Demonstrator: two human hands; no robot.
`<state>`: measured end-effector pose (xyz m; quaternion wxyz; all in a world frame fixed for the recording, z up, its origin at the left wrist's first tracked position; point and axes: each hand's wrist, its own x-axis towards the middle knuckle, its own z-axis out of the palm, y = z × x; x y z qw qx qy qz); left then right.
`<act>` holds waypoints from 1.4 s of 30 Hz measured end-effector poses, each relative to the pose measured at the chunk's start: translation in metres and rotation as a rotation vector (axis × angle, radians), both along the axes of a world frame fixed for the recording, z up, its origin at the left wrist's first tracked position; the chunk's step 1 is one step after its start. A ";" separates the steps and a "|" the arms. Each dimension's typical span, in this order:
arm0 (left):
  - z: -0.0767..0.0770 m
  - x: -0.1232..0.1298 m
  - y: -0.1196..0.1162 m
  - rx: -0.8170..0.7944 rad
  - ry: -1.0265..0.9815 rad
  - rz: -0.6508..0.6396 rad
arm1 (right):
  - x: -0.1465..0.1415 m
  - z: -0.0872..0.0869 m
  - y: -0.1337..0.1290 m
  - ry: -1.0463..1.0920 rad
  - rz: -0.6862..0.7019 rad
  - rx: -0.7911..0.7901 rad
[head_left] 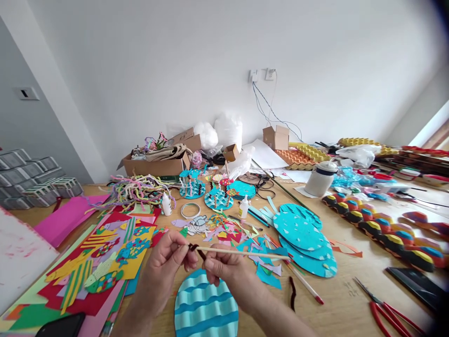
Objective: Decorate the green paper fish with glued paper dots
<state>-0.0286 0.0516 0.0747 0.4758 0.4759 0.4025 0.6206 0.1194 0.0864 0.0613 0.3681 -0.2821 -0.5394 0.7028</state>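
My left hand (174, 256) pinches the left end of a thin wooden stick (242, 252), where a dark brown pipe cleaner (192, 247) is wound round it. My right hand (221, 267) is closed round the stick just right of there, with the loose dark end of the pipe cleaner between the two hands. The stick points right, nearly level. Below my hands lies a blue oval (206, 306) with wavy light-blue strips. Another short dark pipe cleaner (292, 294) lies right of my right forearm, near a white pencil with a red end (308, 283).
Paper fish on coloured sheets (140, 252) lie left. Glue bottles (166, 205), tape (191, 210) and paper scraps (224, 227) are ahead. Blue ovals (298, 229), red-handled scissors (386, 313) and a black phone (416, 285) lie right.
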 end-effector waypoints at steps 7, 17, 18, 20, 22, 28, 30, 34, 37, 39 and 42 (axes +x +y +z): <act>-0.014 -0.008 0.012 0.055 0.429 0.239 | -0.003 -0.010 -0.015 -0.666 -0.336 0.580; 0.012 -0.016 -0.013 -0.012 0.670 -0.083 | 0.046 0.057 0.008 -0.987 -0.002 0.991; 0.014 -0.017 -0.017 -0.044 0.565 -0.165 | 0.051 0.061 0.013 -0.850 0.116 0.865; 0.017 -0.016 -0.022 -0.081 0.336 -0.280 | 0.057 0.059 0.020 -0.555 0.334 0.508; 0.017 -0.011 -0.023 -0.095 0.123 -0.307 | 0.054 0.045 0.021 -0.313 0.412 0.191; 0.003 0.006 -0.006 -0.125 -0.109 0.022 | 0.012 -0.010 -0.005 0.005 -0.038 0.000; -0.005 0.007 0.001 -0.080 0.003 0.136 | 0.002 -0.019 -0.012 -0.186 -0.176 0.087; -0.017 0.004 0.007 0.002 0.356 0.257 | 0.006 -0.018 -0.016 -0.745 -0.369 0.766; -0.015 0.000 0.003 -0.007 0.630 0.212 | 0.022 0.001 -0.011 -1.011 -0.329 1.213; -0.009 -0.004 -0.002 -0.025 0.745 0.105 | 0.034 0.020 -0.005 -1.077 -0.234 1.342; 0.001 -0.012 -0.011 -0.085 0.670 -0.115 | 0.050 0.045 0.008 -1.015 0.020 1.278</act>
